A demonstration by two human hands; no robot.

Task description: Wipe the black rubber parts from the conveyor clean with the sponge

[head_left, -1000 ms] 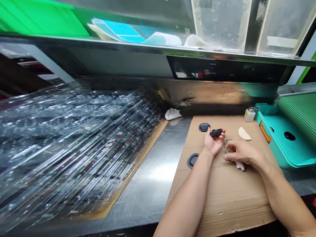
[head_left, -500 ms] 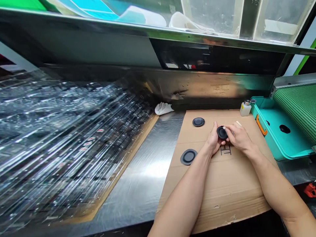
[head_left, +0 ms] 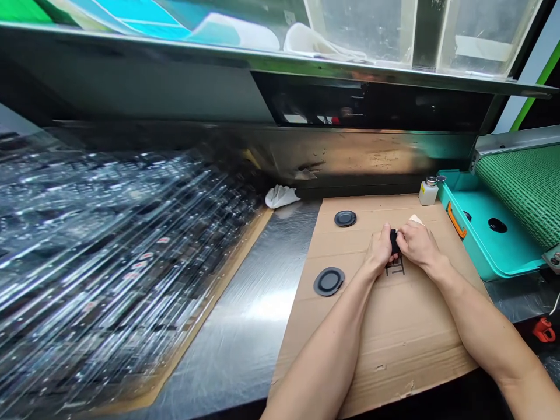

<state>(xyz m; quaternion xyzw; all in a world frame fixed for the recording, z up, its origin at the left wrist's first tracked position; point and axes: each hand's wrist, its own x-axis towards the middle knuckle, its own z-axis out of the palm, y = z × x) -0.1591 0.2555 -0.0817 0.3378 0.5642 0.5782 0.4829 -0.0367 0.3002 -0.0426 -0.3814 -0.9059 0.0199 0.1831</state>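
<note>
Over the cardboard sheet [head_left: 371, 338], my left hand [head_left: 380, 249] is closed on a small black round part [head_left: 394, 241], which is tilted and seen nearly edge-on. My right hand [head_left: 417, 245] is beside it, its fingers pinched at the part's upper edge on something small and whitish that I cannot make out. Two dark discs lie flat on the cardboard to the left: one black disc [head_left: 345, 219] farther back and one grey-black disc [head_left: 329, 282] nearer. A pale item [head_left: 415, 219] shows just behind my right hand.
A white bottle [head_left: 428, 191] stands at the cardboard's back right corner, beside a teal bin [head_left: 485, 256] holding black parts. A green conveyor [head_left: 525, 181] overhangs the bin. Clear plastic trays [head_left: 109, 262] cover the left, with a crumpled white cloth [head_left: 281, 196] behind.
The black part has been tipped from facing up to nearly edge-on between my hands. My right fingers have stayed close to its edge. The whole view has shifted slightly.
</note>
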